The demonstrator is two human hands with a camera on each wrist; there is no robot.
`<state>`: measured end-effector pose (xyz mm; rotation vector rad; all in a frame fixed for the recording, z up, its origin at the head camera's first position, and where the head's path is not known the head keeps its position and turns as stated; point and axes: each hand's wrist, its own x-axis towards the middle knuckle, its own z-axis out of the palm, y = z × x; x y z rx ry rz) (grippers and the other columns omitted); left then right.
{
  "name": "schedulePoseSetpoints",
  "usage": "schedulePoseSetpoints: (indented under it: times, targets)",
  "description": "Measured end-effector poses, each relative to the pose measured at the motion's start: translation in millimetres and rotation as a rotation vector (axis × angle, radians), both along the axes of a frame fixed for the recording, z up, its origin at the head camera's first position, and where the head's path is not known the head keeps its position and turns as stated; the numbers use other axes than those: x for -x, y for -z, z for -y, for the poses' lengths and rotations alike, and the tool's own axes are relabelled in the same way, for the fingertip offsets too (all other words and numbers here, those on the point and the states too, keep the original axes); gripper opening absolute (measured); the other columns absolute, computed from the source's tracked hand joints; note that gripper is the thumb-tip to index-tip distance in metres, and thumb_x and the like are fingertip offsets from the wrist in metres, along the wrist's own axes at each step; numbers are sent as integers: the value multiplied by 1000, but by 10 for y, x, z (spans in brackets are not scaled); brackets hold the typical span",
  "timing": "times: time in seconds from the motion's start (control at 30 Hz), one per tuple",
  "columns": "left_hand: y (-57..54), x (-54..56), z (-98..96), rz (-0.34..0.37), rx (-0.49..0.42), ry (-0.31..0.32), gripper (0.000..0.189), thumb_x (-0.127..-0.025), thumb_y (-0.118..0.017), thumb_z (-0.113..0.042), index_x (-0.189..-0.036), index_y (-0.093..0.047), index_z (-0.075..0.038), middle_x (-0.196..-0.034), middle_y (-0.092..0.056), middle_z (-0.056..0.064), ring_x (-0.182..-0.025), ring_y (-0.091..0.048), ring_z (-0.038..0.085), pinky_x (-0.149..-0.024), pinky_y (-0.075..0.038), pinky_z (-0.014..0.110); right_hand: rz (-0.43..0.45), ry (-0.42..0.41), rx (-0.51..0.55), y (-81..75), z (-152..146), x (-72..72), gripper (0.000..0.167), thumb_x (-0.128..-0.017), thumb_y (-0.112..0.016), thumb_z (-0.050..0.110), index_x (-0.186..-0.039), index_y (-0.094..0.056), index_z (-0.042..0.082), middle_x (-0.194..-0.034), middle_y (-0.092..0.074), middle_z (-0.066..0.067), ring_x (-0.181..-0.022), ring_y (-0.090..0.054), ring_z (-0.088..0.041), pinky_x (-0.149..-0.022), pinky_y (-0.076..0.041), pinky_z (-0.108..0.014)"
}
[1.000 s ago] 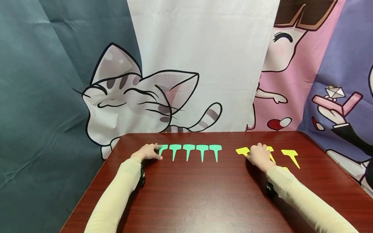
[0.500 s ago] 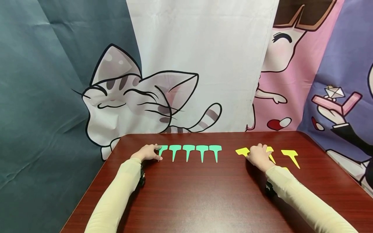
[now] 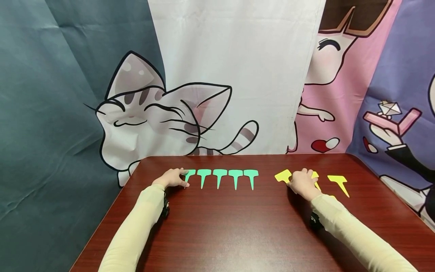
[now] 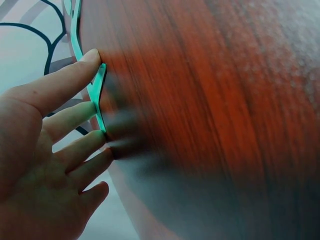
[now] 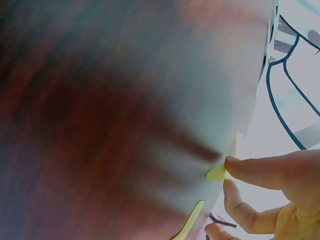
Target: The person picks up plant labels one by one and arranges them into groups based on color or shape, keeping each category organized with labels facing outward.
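L hand is loosely spread, thumb & fingers well apart, fingers fairly straight; tips touch the leftmost green tag, which lies flat on the brown table, so more of a light touch than a firm hold. R hand is narrow: in the R wrist view, thumb & index tips nearly meet w/ a yellow tag pinched btwn them, its wide end poking out left of the hand in the head view. 4 other green tags sit in a row right of the L hand, stems toward the person, small gaps btwn. Another yellow tag is just behind the R hand, mostly covered; a tilted yellow tag lies in full view farther right; a yellow bit peeks out by the R sleeve, rest hidden. Pinched tag's stem is mostly under the hand in the head view. L wrist view shows the green tag nearly edge-on, so its outline's hard to read; R wrist view is dim & blurry, w/ lower fingers cut off.
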<state>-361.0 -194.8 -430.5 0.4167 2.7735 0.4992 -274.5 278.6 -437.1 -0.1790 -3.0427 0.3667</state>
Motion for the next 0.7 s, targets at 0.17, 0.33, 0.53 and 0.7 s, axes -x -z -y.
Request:
schedulePoseSetpoints:
  times: [0.17,0.33,0.53,0.7]
  targets:
    - [0,-1,-3,0,-1,1,70,-84,-72,-31,-145,-42,-13,-153,-27,19,-141,-23,42,-110,-30,54,15,-8,35,-25,-8,-9,22,-79,-71,21,-73,-67,0,-91,-45,-33,-100,-33,-54,-82,-30,-78]
    - [-7,-4,-1,-9,9,3,70,-84,-72,-32,-144,-43,-13,-153,-29,19,-140,-24,42,-110,-30,53,26,-25,44,-48,-3,-13,22,-81,-69,22,-65,-70,6,-90,-48,-31,-99,-33,-52,-79,-33,-77]
    - [-1,-7,4,-4,-4,3,70,-83,-72,-31,-144,-43,-13,-153,-28,20,-140,-24,42,-110,-31,53,21,-48,44,-81,31,-22,20,-81,-68,22,-67,-73,9,-89,-49,-28,-97,-35,-49,-78,-34,-75]
    - [6,0,12,-3,-7,6,70,-84,-72,-31,-145,-42,-13,-153,-28,19,-141,-23,42,-110,-30,53,-7,-55,42,-89,51,-29,19,-81,-69,23,-69,-74,9,-91,-51,-28,-97,-37,-49,-80,-32,-76]
